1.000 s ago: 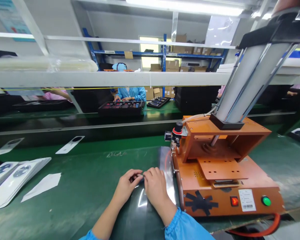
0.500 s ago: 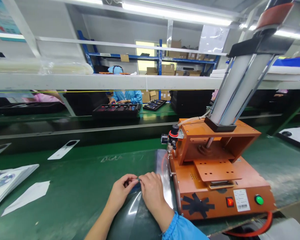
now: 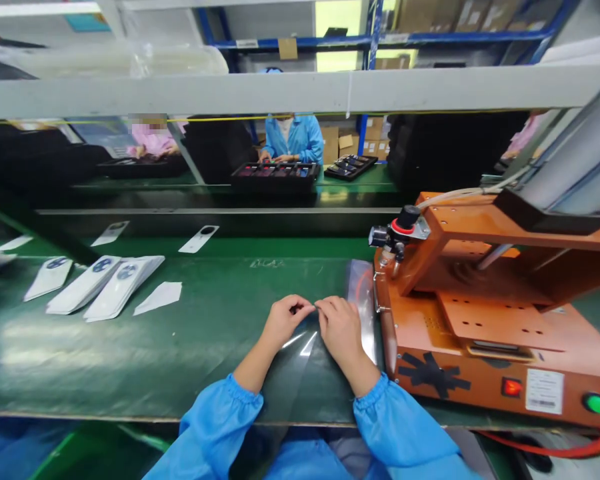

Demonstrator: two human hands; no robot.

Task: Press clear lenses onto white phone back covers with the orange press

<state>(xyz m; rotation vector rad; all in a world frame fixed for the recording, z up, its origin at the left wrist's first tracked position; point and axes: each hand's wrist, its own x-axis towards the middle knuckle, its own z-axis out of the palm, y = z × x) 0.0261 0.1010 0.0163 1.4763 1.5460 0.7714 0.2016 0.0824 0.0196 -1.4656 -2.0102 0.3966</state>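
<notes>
Both my hands meet over a clear plastic sheet [image 3: 300, 380] on the green work surface [image 3: 220, 320]. My left hand [image 3: 286, 320] is pinched, thumb against forefinger, and its fingertips nearly touch those of my right hand [image 3: 341, 328]. The right fingers are also pressed together. Whatever lies between the fingertips is too small to make out. Just right of my right hand stands an orange press machine [image 3: 430, 333] with a red switch [image 3: 511, 387] and a green button [image 3: 597, 403].
White cards with dark circles [image 3: 115, 287] lie at the left, beside a blank white piece [image 3: 159, 297]. Another card [image 3: 199, 239] is further back. A white beam [image 3: 280, 93] crosses above. Behind it, a person in blue [image 3: 295, 137] works at a black tray [image 3: 275, 175].
The view has tilted down and turned left, so more cards and both blue sleeves show. My hands keep their pinched pose close together.
</notes>
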